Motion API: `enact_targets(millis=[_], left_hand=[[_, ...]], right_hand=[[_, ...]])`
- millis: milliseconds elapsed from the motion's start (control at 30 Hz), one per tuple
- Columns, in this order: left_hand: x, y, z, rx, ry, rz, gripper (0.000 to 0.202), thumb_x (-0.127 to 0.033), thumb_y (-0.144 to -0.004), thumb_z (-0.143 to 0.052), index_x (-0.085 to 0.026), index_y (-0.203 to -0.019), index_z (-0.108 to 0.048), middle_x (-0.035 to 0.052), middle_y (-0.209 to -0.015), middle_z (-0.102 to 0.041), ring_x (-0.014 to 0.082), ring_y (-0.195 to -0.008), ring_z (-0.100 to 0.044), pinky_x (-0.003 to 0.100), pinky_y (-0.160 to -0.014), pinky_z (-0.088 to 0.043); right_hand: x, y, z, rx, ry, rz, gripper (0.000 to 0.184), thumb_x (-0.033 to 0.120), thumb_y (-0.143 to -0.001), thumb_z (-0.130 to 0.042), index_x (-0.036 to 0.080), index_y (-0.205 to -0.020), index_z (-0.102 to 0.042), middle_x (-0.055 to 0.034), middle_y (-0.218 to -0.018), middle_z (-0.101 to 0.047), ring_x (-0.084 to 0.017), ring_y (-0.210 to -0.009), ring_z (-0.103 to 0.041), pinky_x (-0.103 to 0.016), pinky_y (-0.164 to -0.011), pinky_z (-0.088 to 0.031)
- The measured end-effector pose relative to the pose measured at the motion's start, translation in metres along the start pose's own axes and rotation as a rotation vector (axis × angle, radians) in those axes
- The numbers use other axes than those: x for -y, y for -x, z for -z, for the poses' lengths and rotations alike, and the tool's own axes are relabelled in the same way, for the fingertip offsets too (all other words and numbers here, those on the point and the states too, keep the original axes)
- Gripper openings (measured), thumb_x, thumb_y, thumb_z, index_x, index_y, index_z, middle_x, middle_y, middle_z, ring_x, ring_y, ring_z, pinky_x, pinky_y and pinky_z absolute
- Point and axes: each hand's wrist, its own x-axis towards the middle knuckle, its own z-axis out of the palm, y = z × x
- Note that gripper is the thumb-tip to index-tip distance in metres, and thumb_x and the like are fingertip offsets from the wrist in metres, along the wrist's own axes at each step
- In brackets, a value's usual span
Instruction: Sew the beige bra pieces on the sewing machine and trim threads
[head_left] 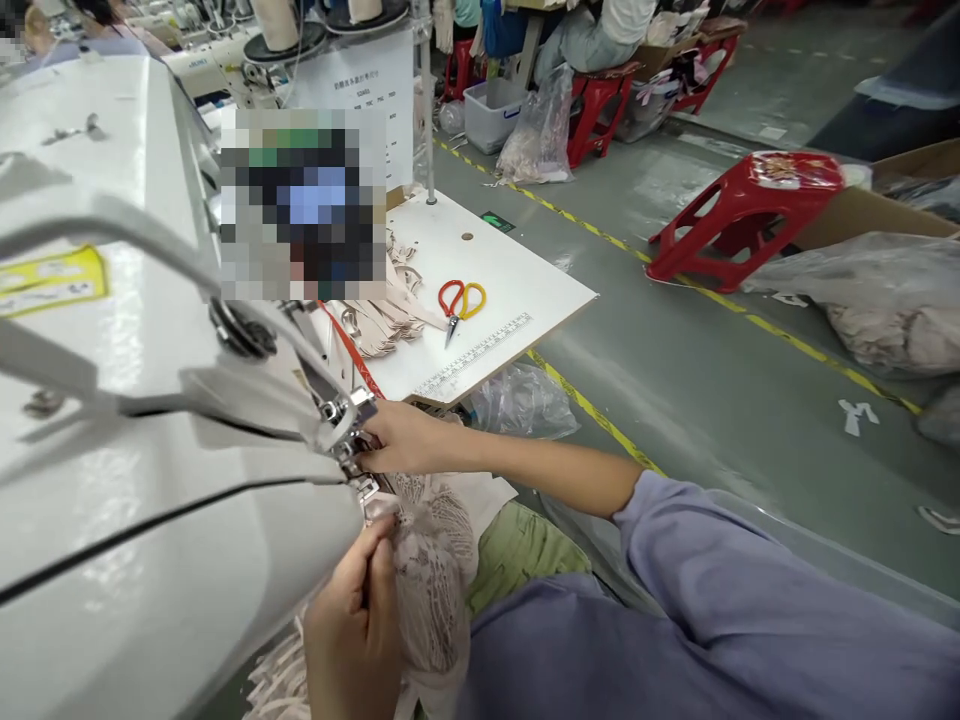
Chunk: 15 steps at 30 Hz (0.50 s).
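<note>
A white sewing machine fills the left side, its metal presser foot and needle parts near the middle. Just below the foot, my left hand is closed, thumb and finger pinching the satiny edge of a beige lace garment. The lace hangs bunched beside that hand, over my lap. From the right, my right hand reaches in behind the needle parts, close to the garment's upper end. Its fingertips are hidden by metal, so its grip does not show.
On the white table lie scissors with red and yellow handles, a printed ruler and a heap of beige strips. Thread cones stand behind. Red stools, plastic bags and a plastic bin are on the floor.
</note>
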Motion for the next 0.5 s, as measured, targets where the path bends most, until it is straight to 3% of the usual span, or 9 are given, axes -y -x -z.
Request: enact_targets(millis=[133,300,500], left_hand=[[0.012,0.003,-0.001,-0.065,-0.128,-0.150,0.034,-0.043,-0.094,-0.048,-0.025,-0.106,-0.074,0.0029,-0.105,-0.078,0.0208,-0.103,-0.071,0.025,-0.085,-0.054],[0.024,0.005,0.001,-0.120,-0.299,-0.240,0.031,-0.037,-0.096,-0.048,-0.026,-0.109,-0.073,0.0035,-0.102,-0.078,0.0195,-0.093,-0.074,0.024,-0.075,-0.053],[0.021,0.008,0.000,-0.159,-0.410,-0.330,0.030,-0.035,-0.097,-0.047,-0.025,-0.106,-0.074,0.0041,-0.091,-0.079,0.0176,-0.075,-0.074,0.023,-0.062,-0.050]], right_hand=[[-0.003,0.000,-0.002,-0.033,0.002,0.038,0.008,0.014,-0.082,-0.064,0.015,-0.089,-0.061,-0.0074,-0.109,-0.059,-0.018,-0.099,-0.057,-0.027,-0.087,-0.044],[-0.002,0.001,-0.002,-0.035,-0.015,0.025,0.005,0.020,-0.086,-0.064,0.017,-0.088,-0.061,-0.0069,-0.109,-0.060,-0.018,-0.098,-0.056,-0.029,-0.087,-0.044],[-0.008,0.002,-0.007,-0.087,0.002,0.056,0.010,0.024,-0.087,-0.065,0.016,-0.092,-0.062,-0.0083,-0.114,-0.059,-0.019,-0.103,-0.058,-0.028,-0.088,-0.044]])
